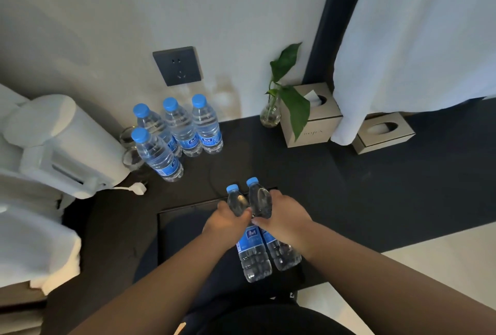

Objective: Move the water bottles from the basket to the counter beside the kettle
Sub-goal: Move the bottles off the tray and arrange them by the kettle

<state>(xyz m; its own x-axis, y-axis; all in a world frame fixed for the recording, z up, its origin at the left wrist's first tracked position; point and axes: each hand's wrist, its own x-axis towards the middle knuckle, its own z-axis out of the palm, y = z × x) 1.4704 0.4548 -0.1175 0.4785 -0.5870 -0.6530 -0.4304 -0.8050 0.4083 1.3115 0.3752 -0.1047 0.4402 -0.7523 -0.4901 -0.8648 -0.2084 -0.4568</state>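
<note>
At the left end of the bench (349, 173) stands the white kettle (61, 144), with two drinking glasses (131, 160) just beside it and four water bottles (182, 133) upright toward the back edge, near the wall. The free patch for the next pair looks to lie in front of and to the right of that group. I would therefore carry both bottles forward and leftward and set them down upright one at a time, clear of the white plug (137, 189) (a nudged front bottle could topple its neighbours or the glasses). Over the dark basket (188, 207) at the near edge, the left hand (224, 220) holds the left bottle (252, 256) by its shoulder, its fingers (241, 216) curled tightly round the clear plastic below the blue cap. Close against it, the right bottle (283, 254) is held by the right hand (284, 216), whose fingers (264, 220) wrap the upper body likewise. Both bottles tilt away from the person, caps toward the wall; whether their bases rest in the basket I cannot tell.
</note>
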